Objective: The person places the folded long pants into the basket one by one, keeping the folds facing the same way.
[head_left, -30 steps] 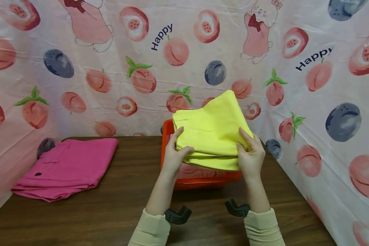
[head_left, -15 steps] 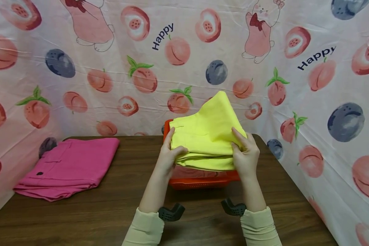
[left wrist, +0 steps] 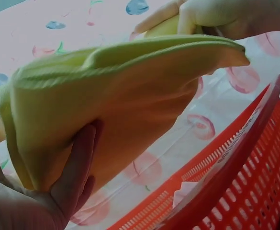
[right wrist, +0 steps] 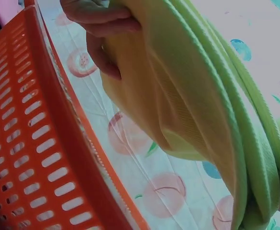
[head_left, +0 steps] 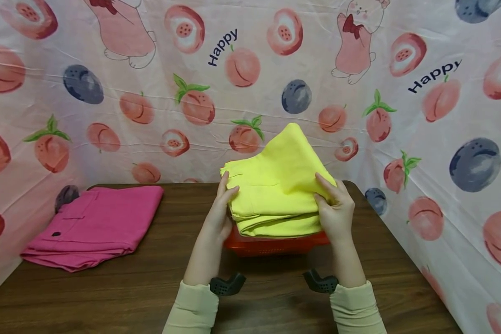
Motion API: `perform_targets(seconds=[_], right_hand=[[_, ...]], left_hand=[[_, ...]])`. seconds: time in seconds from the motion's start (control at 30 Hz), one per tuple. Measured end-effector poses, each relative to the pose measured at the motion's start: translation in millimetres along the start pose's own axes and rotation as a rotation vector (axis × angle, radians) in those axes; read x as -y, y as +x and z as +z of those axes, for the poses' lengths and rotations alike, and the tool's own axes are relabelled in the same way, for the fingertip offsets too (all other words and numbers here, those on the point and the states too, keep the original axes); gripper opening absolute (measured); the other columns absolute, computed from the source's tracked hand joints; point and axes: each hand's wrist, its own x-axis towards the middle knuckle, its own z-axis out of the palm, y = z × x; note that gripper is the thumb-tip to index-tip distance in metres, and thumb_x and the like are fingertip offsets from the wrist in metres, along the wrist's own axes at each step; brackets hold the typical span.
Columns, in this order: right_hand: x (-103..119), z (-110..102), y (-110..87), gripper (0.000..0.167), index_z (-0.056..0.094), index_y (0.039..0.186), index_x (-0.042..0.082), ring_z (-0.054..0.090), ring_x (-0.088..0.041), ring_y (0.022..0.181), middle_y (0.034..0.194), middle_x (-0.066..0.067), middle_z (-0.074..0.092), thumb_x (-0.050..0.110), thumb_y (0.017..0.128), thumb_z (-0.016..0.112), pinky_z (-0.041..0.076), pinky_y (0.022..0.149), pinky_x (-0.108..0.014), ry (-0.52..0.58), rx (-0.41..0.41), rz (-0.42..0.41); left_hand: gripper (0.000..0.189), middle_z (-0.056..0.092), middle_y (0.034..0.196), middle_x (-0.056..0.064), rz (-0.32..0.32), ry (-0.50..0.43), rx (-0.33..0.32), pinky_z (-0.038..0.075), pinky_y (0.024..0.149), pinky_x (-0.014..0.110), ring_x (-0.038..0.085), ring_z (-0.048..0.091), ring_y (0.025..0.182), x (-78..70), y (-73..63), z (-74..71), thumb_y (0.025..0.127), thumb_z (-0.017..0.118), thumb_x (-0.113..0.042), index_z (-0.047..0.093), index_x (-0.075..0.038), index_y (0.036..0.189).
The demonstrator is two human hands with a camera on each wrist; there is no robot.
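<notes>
A folded yellow garment (head_left: pixel 275 185), several layers thick, is held up over the red plastic basket (head_left: pixel 271 247). My left hand (head_left: pixel 216 218) grips its left edge, thumb on the upper face and fingers spread on the underside in the left wrist view. At the opposite edge, my right hand (head_left: pixel 337 208) pinches the cloth between thumb and fingers. The garment's far right corner sticks up. Most of the basket is hidden behind the cloth in the head view; in the right wrist view, its slotted wall (right wrist: pixel 29 129) lies below the garment.
On the left of the brown wooden table (head_left: pixel 171 278) lies a folded pink garment (head_left: pixel 104 222) with a dark button. A fruit-print curtain (head_left: pixel 250 97) closes off the back and both sides. Pale pink cloth (left wrist: pixel 184 191) shows inside the basket.
The yellow garment and my left hand have shifted left, with the cloth now covering the basket's left rim. My right hand moved slightly left too. Both hands keep their hold.
</notes>
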Motion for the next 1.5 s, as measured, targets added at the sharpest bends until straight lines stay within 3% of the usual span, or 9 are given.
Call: perform_targets(seconds=[0.17, 0.4, 0.6, 0.73, 0.83, 0.97, 1.1, 1.37, 1.5], right_hand=[[-3, -5, 1.7, 0.043, 0.065, 0.111, -0.011, 0.054, -0.011, 0.101, 0.105, -0.008, 0.062, -0.028, 0.072, 0.062, 0.044, 0.086, -0.020, 0.057, 0.006, 0.053], [-6, -8, 3.0, 0.044, 0.064, 0.113, -0.011, 0.053, -0.011, 0.102, 0.105, -0.001, 0.061, -0.028, 0.073, 0.061, 0.043, 0.088, -0.021, 0.077, 0.023, 0.096], [-9, -8, 4.4, 0.045, 0.062, 0.116, -0.012, 0.053, -0.010, 0.105, 0.107, -0.007, 0.062, -0.027, 0.074, 0.061, 0.042, 0.091, -0.022, 0.079, 0.036, 0.130], [-10, -9, 4.8, 0.049, 0.059, 0.124, -0.009, 0.052, -0.012, 0.113, 0.120, -0.019, 0.059, -0.024, 0.077, 0.061, 0.040, 0.095, -0.021, 0.062, 0.054, 0.193], [-23, -11, 4.4, 0.059, 0.053, 0.135, 0.000, 0.051, -0.014, 0.115, 0.129, -0.019, 0.055, -0.020, 0.080, 0.063, 0.041, 0.093, -0.021, 0.069, 0.061, 0.250], [-43, -10, 2.5, 0.070, 0.045, 0.145, 0.012, 0.057, -0.016, 0.100, 0.120, -0.017, 0.056, -0.015, 0.082, 0.064, 0.048, 0.081, -0.022, 0.159, 0.075, 0.342], [-47, -7, 0.6, 0.076, 0.035, 0.149, 0.021, 0.062, -0.017, 0.091, 0.114, -0.016, 0.057, -0.009, 0.086, 0.063, 0.053, 0.076, -0.026, 0.282, 0.105, 0.471], [-43, 1, -2.0, 0.063, 0.027, 0.151, 0.023, 0.060, -0.012, 0.084, 0.113, -0.011, 0.051, 0.011, 0.096, 0.056, 0.051, 0.075, -0.024, 0.465, 0.122, 0.697], [-42, 6, -4.5, 0.057, 0.023, 0.152, 0.020, 0.057, -0.011, 0.087, 0.115, -0.007, 0.046, 0.017, 0.100, 0.048, 0.048, 0.076, -0.027, 0.542, 0.167, 0.758]], left_hand=[[0.077, 0.012, 0.154, 0.002, 0.027, 0.036, 0.003, 0.031, 0.102, 0.033, 0.021, 0.031, 0.130, -0.1, 0.0, -0.3, 0.096, 0.052, -0.010, 0.008, -0.036, 0.154], [0.089, 0.026, 0.147, 0.007, 0.092, 0.067, 0.002, 0.052, 0.079, 0.032, 0.027, 0.048, 0.114, 2.6, 0.4, 1.3, 0.089, 0.054, 0.008, 0.013, -0.038, 0.153], [0.076, 0.031, 0.145, 0.007, 0.118, 0.066, 0.009, 0.053, 0.075, 0.029, 0.025, 0.048, 0.114, 2.5, -0.3, 2.7, 0.087, 0.051, 0.014, 0.034, -0.024, 0.150], [0.065, 0.036, 0.144, 0.007, 0.132, 0.036, 0.020, 0.053, 0.079, 0.031, 0.025, 0.047, 0.120, 1.3, -2.0, 6.6, 0.088, 0.049, 0.014, 0.043, -0.016, 0.145], [0.064, 0.034, 0.144, 0.007, 0.178, -0.002, 0.018, 0.051, 0.082, 0.030, 0.024, 0.045, 0.121, 0.6, -3.7, 10.4, 0.088, 0.048, 0.014, 0.042, -0.013, 0.146], [0.066, 0.033, 0.145, 0.008, 0.241, -0.076, 0.006, 0.051, 0.082, 0.029, 0.024, 0.045, 0.119, -0.9, -7.3, 15.6, 0.088, 0.046, 0.015, 0.039, -0.013, 0.147], [0.068, 0.032, 0.146, 0.008, 0.291, -0.163, 0.003, 0.050, 0.084, 0.029, 0.023, 0.044, 0.121, -2.7, -11.2, 19.9, 0.088, 0.044, 0.015, 0.035, -0.015, 0.149], [0.070, 0.034, 0.142, 0.009, 0.391, -0.273, 0.020, 0.050, 0.084, 0.029, 0.021, 0.045, 0.119, -7.1, -19.0, 26.7, 0.091, 0.041, 0.014, 0.029, -0.018, 0.151], [0.070, 0.032, 0.145, 0.009, 0.443, -0.323, 0.038, 0.050, 0.084, 0.029, 0.020, 0.048, 0.115, -9.7, -22.9, 28.7, 0.092, 0.040, 0.014, 0.028, -0.020, 0.152]])
